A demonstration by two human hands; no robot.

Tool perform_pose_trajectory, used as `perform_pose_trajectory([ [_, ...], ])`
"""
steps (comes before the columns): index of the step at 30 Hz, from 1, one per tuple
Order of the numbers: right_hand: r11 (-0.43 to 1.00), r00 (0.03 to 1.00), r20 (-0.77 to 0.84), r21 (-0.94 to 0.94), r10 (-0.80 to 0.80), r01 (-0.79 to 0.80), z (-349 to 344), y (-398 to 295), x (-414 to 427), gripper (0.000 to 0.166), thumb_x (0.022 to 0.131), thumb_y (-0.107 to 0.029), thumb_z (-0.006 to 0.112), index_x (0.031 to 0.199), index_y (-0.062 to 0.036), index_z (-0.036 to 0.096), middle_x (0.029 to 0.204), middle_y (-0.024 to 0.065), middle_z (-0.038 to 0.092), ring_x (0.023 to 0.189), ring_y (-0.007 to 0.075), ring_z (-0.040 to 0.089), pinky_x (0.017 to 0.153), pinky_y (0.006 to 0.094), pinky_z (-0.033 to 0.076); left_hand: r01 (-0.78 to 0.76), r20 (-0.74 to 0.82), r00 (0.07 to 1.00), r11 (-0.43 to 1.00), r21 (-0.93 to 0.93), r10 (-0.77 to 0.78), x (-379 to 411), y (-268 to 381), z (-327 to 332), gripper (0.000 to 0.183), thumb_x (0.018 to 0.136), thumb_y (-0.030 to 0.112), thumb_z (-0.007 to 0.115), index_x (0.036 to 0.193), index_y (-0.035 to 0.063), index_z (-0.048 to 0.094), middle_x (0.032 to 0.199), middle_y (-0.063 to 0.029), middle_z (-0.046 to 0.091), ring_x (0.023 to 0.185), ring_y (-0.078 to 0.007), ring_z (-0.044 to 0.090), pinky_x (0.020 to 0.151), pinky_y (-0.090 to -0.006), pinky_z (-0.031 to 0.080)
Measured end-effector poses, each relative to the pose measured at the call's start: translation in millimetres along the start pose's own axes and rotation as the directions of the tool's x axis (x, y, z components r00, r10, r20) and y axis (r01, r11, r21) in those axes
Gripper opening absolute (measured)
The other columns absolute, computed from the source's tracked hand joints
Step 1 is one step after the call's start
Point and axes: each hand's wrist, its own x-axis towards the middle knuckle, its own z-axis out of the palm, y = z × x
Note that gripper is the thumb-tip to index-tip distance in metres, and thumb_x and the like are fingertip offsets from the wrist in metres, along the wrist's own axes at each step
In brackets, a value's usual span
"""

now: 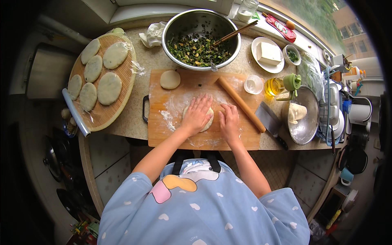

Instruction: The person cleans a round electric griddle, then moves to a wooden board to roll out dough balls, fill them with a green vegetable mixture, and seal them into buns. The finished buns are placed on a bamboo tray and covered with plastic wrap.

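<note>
My left hand point(197, 115) lies flat, palm down, on a round of dough point(209, 124) and hides most of it. Just to its right, my right hand point(229, 121) rests on the floured wooden cutting board point(171, 134) with its fingers bent and nothing in its grasp. A second dough round point(170, 80) is at the board's upper left. Slanting across the board's right side is a wooden rolling pin point(242, 104). Behind the board stands a steel bowl point(167, 46) of chopped green filling point(199, 50), with chopsticks point(235, 32) leaning in it.
Filled flat cakes point(109, 88) lie under plastic film on a round tray point(122, 105) at left, beside a film roll point(76, 112). To the right are a cleaver point(269, 118), an oil bottle point(275, 87), a small flour cup point(253, 84), a metal bowl point(306, 128) with dough point(297, 112), and tofu point(269, 53).
</note>
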Motion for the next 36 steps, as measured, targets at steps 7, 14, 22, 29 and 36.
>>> perform_pose_trajectory([
  [7, 0.986, 0.941, 0.295, -0.05, 0.167, -0.159, 14.8, -19.8, 20.4, 0.044, 0.067, -0.021, 0.078, 0.101, -0.0021, 0.058, 0.1, 0.0156, 0.058, 0.1, 0.031, 0.052, 0.086, 0.0404, 0.041, 0.375, 0.118, 0.926, 0.913, -0.161, -0.359, 0.5, -29.7, -37.6, 0.051, 0.073, 0.033, 0.072, 0.113, 0.0057, 0.055, 0.103, -0.0112, 0.057, 0.097, -0.0288, 0.05, 0.087, -0.0395, 0.04],
  [14, 0.931, 0.91, 0.378, 0.238, 0.173, -0.276, 18.0, -14.0, 13.4, 0.028, 0.069, -0.007, 0.071, 0.092, -0.0021, 0.056, 0.095, 0.0149, 0.063, 0.093, 0.0313, 0.058, 0.081, 0.037, 0.046, 0.578, 0.414, 0.815, 0.529, -0.621, -0.406, -11.8, -35.0, -35.2, 0.037, 0.065, 0.006, 0.075, 0.099, 0.006, 0.059, 0.091, -0.0101, 0.061, 0.09, -0.0254, 0.056, 0.079, -0.0354, 0.046],
  [22, 0.778, 0.78, 0.015, 0.08, -0.626, 0.623, -15.0, -30.4, -3.3, 0.022, 0.074, 0.004, 0.058, 0.094, -0.0014, 0.052, 0.102, 0.0136, 0.062, 0.103, 0.0314, 0.058, 0.09, 0.0403, 0.047, -0.25, -0.255, 0.95, 0.933, -0.259, 0.183, -32.9, -22.4, -61.8, 0.032, 0.064, -0.006, 0.063, 0.093, 0.0071, 0.064, 0.093, -0.007, 0.058, 0.093, -0.0274, 0.056, 0.085, -0.0393, 0.045],
  [29, 0.783, 0.772, 0.261, -0.082, -0.58, 0.616, -13.3, -16.8, -15.0, 0.044, 0.075, -0.013, 0.061, 0.116, -0.0026, 0.051, 0.126, 0.0163, 0.05, 0.121, 0.034, 0.044, 0.105, 0.0473, 0.031, -0.036, -0.267, 0.964, 0.992, -0.121, 0.002, -73.0, -44.4, -44.0, 0.031, 0.072, -0.002, 0.061, 0.101, 0.0085, 0.063, 0.103, -0.0087, 0.058, 0.1, -0.0286, 0.054, 0.091, -0.0388, 0.043],
  [36, 0.843, 0.917, 0.14, -0.362, -0.373, 0.398, 63.5, -51.1, 21.0, 0.068, 0.085, -0.044, 0.051, 0.139, -0.0057, 0.035, 0.146, 0.0174, 0.027, 0.136, 0.0343, 0.022, 0.111, 0.0507, 0.012, 0.141, -0.365, 0.892, 0.933, -0.331, -0.265, -65.7, -32.4, -42.8, 0.031, 0.077, -0.003, 0.057, 0.108, 0.0037, 0.06, 0.109, -0.0134, 0.057, 0.102, -0.0322, 0.054, 0.089, -0.0385, 0.043],
])
